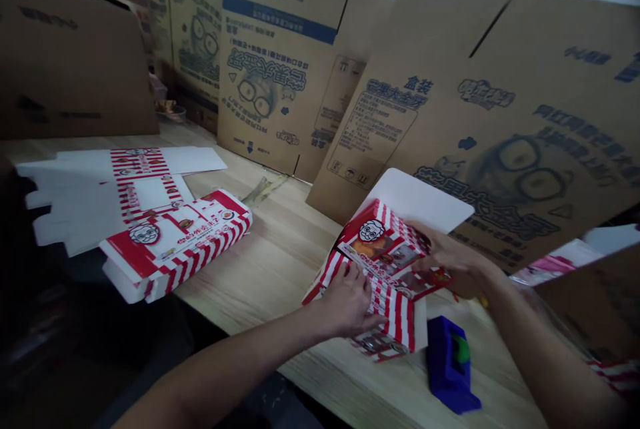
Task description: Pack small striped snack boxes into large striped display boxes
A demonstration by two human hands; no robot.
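Note:
A red-and-white striped carton [403, 312] is on the table, tilted, with a white flap [425, 199] standing up behind it. Against it sits a box face [383, 239] printed with a portrait logo and food pictures; I cannot tell whether this is a second carton or part of the same one. My left hand [350, 299] lies over the near striped side, its fingers curled at the edge between the two faces. My right hand [450, 259] grips the right end of the printed box, with its fingertips partly hidden.
A blue tape dispenser [450, 365] with a green core stands right of the carton. At left, a folded striped carton [200, 235] rests over flat carton blanks [80, 202]. Large brown cardboard boxes [285, 69] wall the back of the wooden table [270, 282].

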